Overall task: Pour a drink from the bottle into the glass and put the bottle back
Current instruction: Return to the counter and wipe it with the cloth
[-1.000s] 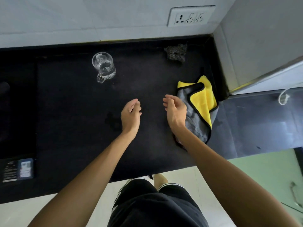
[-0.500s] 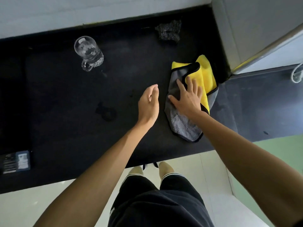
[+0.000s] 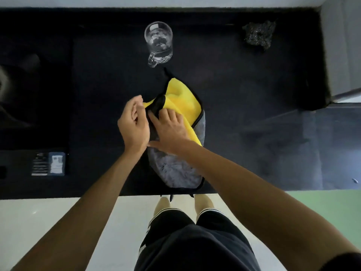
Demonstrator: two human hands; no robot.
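The right hand (image 3: 172, 130) lies flat, fingers spread, on the cloth (image 3: 181, 106); the left hand (image 3: 133, 124) pinches its edge. A wide wipe could knock the glass (image 3: 159, 43) just beyond. No bottle shows.

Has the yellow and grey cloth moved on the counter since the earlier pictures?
Yes. The cloth lay far right of the glass mug, near the corner wall; now it lies just below the mug, dragged left under the right hand.

**Cloth and scourer on a dark worktop**

A yellow-and-grey microfibre cloth (image 3: 175, 169) with black edging lies crumpled on the black stone counter (image 3: 244, 85), reaching its front edge. A dark metal scouring pad (image 3: 258, 34) sits at the back right corner.
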